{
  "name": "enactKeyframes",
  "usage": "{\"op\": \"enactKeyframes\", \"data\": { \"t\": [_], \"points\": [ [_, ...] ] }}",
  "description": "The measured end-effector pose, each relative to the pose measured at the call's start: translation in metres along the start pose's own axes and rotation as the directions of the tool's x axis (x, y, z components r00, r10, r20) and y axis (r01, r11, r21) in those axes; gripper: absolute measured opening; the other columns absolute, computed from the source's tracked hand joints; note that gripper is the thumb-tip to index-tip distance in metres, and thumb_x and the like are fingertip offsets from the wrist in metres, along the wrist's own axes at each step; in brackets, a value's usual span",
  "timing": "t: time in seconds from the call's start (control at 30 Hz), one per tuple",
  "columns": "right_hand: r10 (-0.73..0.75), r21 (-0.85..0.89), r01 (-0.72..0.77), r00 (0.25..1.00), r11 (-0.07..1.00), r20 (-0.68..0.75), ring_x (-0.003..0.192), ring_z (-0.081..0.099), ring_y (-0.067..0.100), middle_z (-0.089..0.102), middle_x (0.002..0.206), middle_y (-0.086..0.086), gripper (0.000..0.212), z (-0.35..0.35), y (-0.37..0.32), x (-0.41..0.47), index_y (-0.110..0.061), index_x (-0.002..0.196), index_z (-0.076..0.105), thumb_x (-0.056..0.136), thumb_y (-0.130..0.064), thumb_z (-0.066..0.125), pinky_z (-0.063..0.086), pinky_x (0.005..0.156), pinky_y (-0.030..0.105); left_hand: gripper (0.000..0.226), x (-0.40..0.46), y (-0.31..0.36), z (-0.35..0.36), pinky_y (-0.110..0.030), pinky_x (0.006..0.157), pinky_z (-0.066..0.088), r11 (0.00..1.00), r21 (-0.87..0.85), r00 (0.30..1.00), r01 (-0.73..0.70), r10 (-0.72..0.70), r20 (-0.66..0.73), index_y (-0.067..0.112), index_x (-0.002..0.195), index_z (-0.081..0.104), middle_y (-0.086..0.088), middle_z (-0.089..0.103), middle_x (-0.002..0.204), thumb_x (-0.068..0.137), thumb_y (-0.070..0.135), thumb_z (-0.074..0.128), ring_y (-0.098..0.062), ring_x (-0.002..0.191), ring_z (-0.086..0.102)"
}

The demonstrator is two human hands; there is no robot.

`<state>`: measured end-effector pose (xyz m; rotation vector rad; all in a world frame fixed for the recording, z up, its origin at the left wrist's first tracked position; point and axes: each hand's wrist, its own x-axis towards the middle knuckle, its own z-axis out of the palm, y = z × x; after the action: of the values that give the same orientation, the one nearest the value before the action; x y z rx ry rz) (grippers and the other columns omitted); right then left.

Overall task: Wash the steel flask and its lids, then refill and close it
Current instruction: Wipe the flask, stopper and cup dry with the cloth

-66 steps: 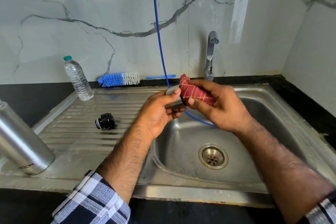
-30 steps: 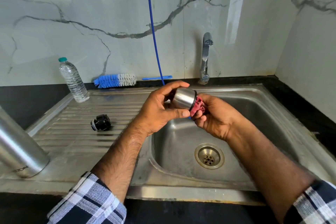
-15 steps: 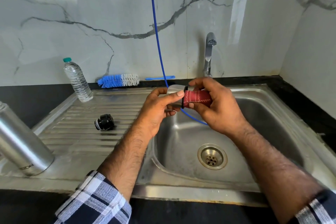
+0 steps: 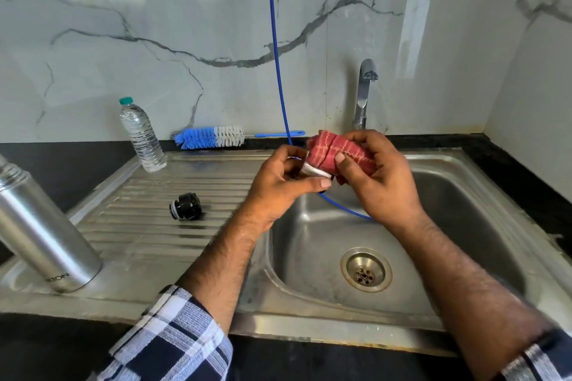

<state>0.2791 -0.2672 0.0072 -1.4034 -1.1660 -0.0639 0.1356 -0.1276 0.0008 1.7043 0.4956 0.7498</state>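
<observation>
Sink (image 4: 483,182): steel basin and ribbed drainboard set in the dark table (image 4: 62,161); the tap (image 4: 362,93) shows no water running.
Steel flask (image 4: 43,232): stands open on the drainboard's left edge, well apart from both hands, not yet refilled.
Water bottle (image 4: 140,136): capped, at the back of the drainboard, beside the blue-and-white bottle brush (image 4: 210,137).
Right hand (image 4: 376,178): fingers curled round the red cloth (image 4: 339,153), which is wrapped over the steel cup lid (image 4: 314,171).
Left hand (image 4: 283,182): thumb and fingers pinch the lid's free end, over the basin's left rim.
Change: a second ago the cloth was stuffed inside the bare lid; now it covers the outside, with only a pale sliver of steel showing.
Meaning: judging by this, the wiping has passed from the lid's inside to its outside, so this lid is nearly done.
Black stopper (image 4: 185,210): lies on its side on the drainboard, untouched.
</observation>
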Motion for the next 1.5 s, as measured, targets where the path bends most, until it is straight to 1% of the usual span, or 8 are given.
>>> {"op": "enactKeyframes", "data": {
  "t": [0.2, 0.33, 0.43, 0.6, 0.73, 0.93, 1.1, 1.5],
  "points": [
    [0.302, -0.046, -0.302, 0.953, 0.952, -0.003, 0.084, 0.077, 0.014, 0.078, 0.096, -0.004, 0.018, -0.007, 0.011, 0.002, -0.025, 0.118, 0.068, 0.101, -0.031, 0.070, 0.066, 0.078, 0.048, 0.096, -0.006, 0.006, -0.010, -0.053, 0.101, 0.056, 0.995, 0.088, 0.995, -0.051, 0.043, 0.087, 0.023, 0.135, 0.051, -0.005, 0.078, 0.114, 0.051, 0.031, 0.099, -0.031, 0.105, 0.072],
    [0.477, 0.128, -0.474, 0.879, 0.871, 0.007, 0.075, 0.079, 0.015, 0.079, 0.088, -0.002, 0.009, -0.007, 0.009, 0.001, -0.020, 0.112, 0.068, 0.104, -0.024, 0.068, 0.064, 0.063, 0.034, 0.086, -0.004, 0.016, -0.027, -0.043, 0.095, 0.059, 0.992, 0.122, 0.997, -0.028, 0.037, -0.073, 0.022, 0.124, 0.064, -0.002, 0.078, 0.112, 0.045, 0.035, 0.097, -0.022, 0.099, 0.072],
    [0.645, 0.492, -0.595, 0.760, 0.635, 0.086, 0.069, 0.074, 0.021, 0.077, 0.084, 0.006, 0.010, 0.012, -0.001, 0.005, -0.012, 0.109, 0.068, 0.106, -0.020, 0.063, 0.059, 0.055, 0.031, 0.061, -0.003, 0.021, -0.051, -0.029, 0.083, 0.057, 0.962, 0.272, 0.992, 0.010, 0.024, -0.120, 0.025, 0.109, 0.073, -0.001, 0.078, 0.104, 0.054, 0.025, 0.100, -0.010, 0.090, 0.070],
    [0.715, 0.577, -0.690, 0.656, 0.438, 0.242, 0.081, 0.071, 0.023, 0.079, 0.092, 0.010, 0.023, 0.079, -0.022, 0.024, -0.010, 0.110, 0.075, 0.102, -0.029, 0.066, 0.060, 0.080, 0.041, 0.062, 0.000, 0.027, -0.096, -0.029, 0.084, 0.059, 0.882, 0.462, 0.979, 0.091, 0.007, -0.205, 0.029, 0.108, 0.070, 0.007, 0.076, 0.102, 0.055, 0.021, 0.103, -0.011, 0.091, 0.072],
    [0.718, 0.679, -0.687, 0.607, 0.258, 0.341, 0.078, 0.071, 0.020, 0.079, 0.096, 0.007, 0.031, 0.125, -0.038, 0.041, -0.011, 0.123, 0.076, 0.101, -0.026, 0.060, 0.058, 0.075, 0.033, 0.068, 0.004, 0.037, -0.141, -0.028, 0.087, 0.057, 0.718, 0.684, 0.973, 0.133, 0.037, -0.228, 0.024, 0.117, 0.069, 0.009, 0.073, 0.106, 0.058, 0.020, 0.102, -0.012, 0.095, 0.071],
    [0.682, 0.777, -0.630, 0.565, -0.006, 0.463, 0.091, 0.075, 0.028, 0.080, 0.105, 0.012, 0.034, 0.160, -0.040, 0.037, -0.013, 0.121, 0.074, 0.103, -0.034, 0.054, 0.060, 0.077, 0.040, 0.058, 0.020, 0.040, -0.179, -0.035, 0.089, 0.055, 0.243, 0.970, 0.997, 0.029, 0.061, -0.045, 0.020, 0.116, 0.065, 0.004, 0.054, 0.111, 0.066, 0.024, 0.093, -0.019, 0.101, 0.059],
    [0.682, 0.786, -0.617, 0.567, -0.019, 0.461, 0.108, 0.070, 0.035, 0.073, 0.130, 0.020, 0.051, 0.151, -0.029, 0.035, -0.008, 0.138, 0.069, 0.105, -0.043, 0.053, 0.062, 0.078, 0.041, 0.049, 0.045, 0.029, -0.175, -0.033, 0.092, 0.050, -0.015, 0.996, 0.993, -0.083, -0.083, 0.082, 0.016, 0.121, 0.064, -0.001, 0.053, 0.119, 0.078, 0.015, 0.087, -0.021, 0.111, 0.057],
    [0.689, 0.769, -0.637, 0.578, 0.047, 0.438, 0.100, 0.075, 0.034, 0.079, 0.119, 0.015, 0.057, 0.152, -0.014, 0.033, -0.015, 0.136, 0.068, 0.099, -0.058, 0.060, 0.061, 0.084, 0.046, 0.059, 0.067, -0.002, -0.187, -0.029, 0.086, 0.052, -0.029, 0.994, 0.957, -0.103, -0.276, 0.091, 0.018, 0.127, 0.066, 0.006, 0.053, 0.115, 0.074, 0.010, 0.090, -0.016, 0.105, 0.055]
  ]
}}
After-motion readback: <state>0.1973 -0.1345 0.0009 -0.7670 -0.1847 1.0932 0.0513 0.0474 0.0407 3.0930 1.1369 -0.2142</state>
